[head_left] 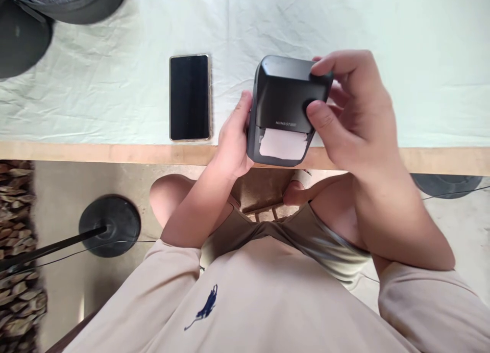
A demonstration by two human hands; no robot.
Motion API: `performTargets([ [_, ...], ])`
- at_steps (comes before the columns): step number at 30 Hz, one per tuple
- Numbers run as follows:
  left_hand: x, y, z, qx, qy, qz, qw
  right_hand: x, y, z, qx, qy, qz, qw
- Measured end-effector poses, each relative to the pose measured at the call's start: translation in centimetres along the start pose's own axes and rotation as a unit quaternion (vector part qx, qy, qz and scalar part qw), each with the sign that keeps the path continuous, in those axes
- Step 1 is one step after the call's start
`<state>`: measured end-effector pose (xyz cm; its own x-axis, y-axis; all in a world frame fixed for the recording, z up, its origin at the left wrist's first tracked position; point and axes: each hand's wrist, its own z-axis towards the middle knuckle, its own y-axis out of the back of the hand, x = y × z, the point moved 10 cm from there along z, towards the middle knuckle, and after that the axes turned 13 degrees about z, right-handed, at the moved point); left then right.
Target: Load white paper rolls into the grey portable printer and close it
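A black label printer (291,100) marked NIIMBOT is held up over the table's front edge, its front end tilted toward me. White label paper (283,144) sticks out of the slot at its near end. My left hand (235,139) grips the printer's left side, thumb along the edge and the other fingers hidden beneath. On the right, my right hand (354,108) holds the far right corner, with thumb on the top face and index finger on the far edge. Left of the printer, a phone (190,98) with a dark screen lies flat on the table.
A pale cloth (115,103) covers the table, which has a wooden front edge (115,153). Dark rounded objects (76,6) stand at the back left. Below are a round black stand base (109,225), a thin cable and stacked firewood (17,210).
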<state>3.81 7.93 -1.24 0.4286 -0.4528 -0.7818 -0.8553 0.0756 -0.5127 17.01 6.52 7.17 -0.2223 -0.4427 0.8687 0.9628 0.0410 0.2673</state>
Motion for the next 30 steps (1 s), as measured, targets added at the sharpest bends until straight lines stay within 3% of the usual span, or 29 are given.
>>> performTargets([
  [2,-0.2,0.9,0.2,-0.034,-0.016,0.008,0.999,0.3,0.5,-0.1,0.014,0.004,-0.004,1.0],
  [5,0.0,0.1,0.4,0.013,-0.008,-0.002,1.0,0.5,0.5,-0.2,0.06,0.008,0.014,0.998],
  [10,0.4,1.5,0.8,-0.038,0.008,0.006,0.999,0.7,0.4,-0.2,0.096,0.007,-0.013,0.995],
  [12,0.7,1.3,1.1,-0.01,0.014,0.001,1.0,1.3,1.2,0.1,0.05,0.021,-0.037,0.998],
  [16,0.1,-0.2,0.8,0.06,-0.008,-0.023,0.998,3.5,3.1,0.2,-0.101,0.064,-0.058,0.991],
  [18,-0.5,-0.9,0.3,0.062,-0.023,-0.021,0.998,3.9,3.4,0.1,-0.151,0.053,-0.045,0.986],
  [21,-1.0,-1.1,-0.4,0.015,-0.033,0.025,0.999,3.9,3.9,0.0,-0.189,0.042,-0.041,0.98],
  [27,-0.5,-0.9,-0.9,-0.016,-0.015,0.072,0.997,4.5,3.1,0.7,-0.075,0.088,-0.091,0.989],
  [30,-0.1,-0.6,-0.6,-0.01,-0.01,0.062,0.998,4.3,3.1,0.8,-0.084,0.067,-0.118,0.987],
])
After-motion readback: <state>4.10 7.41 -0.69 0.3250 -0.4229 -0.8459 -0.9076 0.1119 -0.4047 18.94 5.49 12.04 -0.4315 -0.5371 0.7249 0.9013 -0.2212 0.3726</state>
